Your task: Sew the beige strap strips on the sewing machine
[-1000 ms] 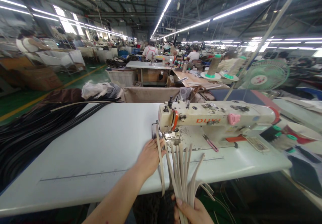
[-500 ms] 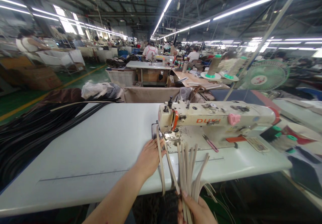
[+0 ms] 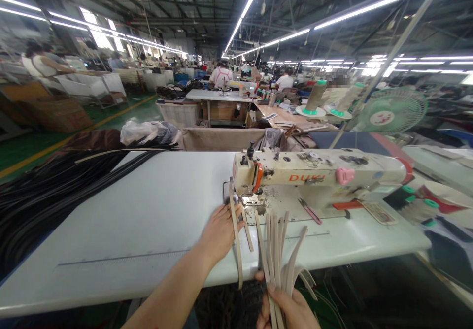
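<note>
My left hand point(image 3: 219, 231) lies flat on the white sewing table point(image 3: 140, 220), fingers stretched out, pressing on a beige strap point(image 3: 235, 235) that runs from under the presser foot and hangs over the table's front edge. My right hand point(image 3: 288, 309), at the bottom edge of the view, is closed round a bundle of beige straps point(image 3: 277, 245) that fan upward toward the cream sewing machine point(image 3: 318, 171). The strap ends lie just in front of the needle area point(image 3: 252, 200).
A heap of black straps point(image 3: 48, 196) covers the table's left end. Small scissors point(image 3: 309, 212) lie on the machine bed. Thread cones point(image 3: 316, 97) and a green fan point(image 3: 391, 110) stand behind. Other workers sit at benches farther back.
My right hand has shifted the strap bundle slightly rightward and up; one strap now lies separate beside my left hand. My left hand has stayed in place.
</note>
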A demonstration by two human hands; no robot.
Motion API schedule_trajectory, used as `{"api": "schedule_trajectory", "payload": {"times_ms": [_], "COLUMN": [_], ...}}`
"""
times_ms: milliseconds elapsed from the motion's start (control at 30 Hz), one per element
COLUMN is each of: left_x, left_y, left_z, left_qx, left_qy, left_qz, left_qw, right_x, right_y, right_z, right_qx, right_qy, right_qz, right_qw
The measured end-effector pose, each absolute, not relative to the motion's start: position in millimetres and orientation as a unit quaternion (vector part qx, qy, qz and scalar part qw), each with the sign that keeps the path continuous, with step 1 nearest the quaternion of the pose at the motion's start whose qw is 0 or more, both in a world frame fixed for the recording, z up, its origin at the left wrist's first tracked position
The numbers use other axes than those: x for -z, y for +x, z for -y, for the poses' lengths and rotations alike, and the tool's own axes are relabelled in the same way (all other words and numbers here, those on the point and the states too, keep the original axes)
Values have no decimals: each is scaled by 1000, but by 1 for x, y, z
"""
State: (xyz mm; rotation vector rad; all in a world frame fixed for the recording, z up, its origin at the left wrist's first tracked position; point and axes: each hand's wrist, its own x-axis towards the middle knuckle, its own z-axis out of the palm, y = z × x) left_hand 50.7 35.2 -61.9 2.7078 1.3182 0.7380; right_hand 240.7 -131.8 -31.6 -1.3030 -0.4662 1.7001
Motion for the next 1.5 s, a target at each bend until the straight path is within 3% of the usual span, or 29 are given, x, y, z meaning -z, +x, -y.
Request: {"api": "schedule_trajectory", "payload": {"times_ms": [600, 933, 1500], "left_x": [62, 62, 62], "left_y": [51, 52, 51], "left_z": [-35, -37, -36], "left_qx": [-239, -227, -225], "left_qy": [872, 874, 875], "left_qz": [-426, -430, -429], "left_qw": [24, 21, 24], "right_x": [67, 32, 29], "right_y": [248, 243, 229], "right_z": [121, 114, 99], "right_qx": [-668, -670, -670], "right_qy": [-532, -528, -516], "right_qz": [259, 257, 254], "right_qw": [450, 454, 469]}}
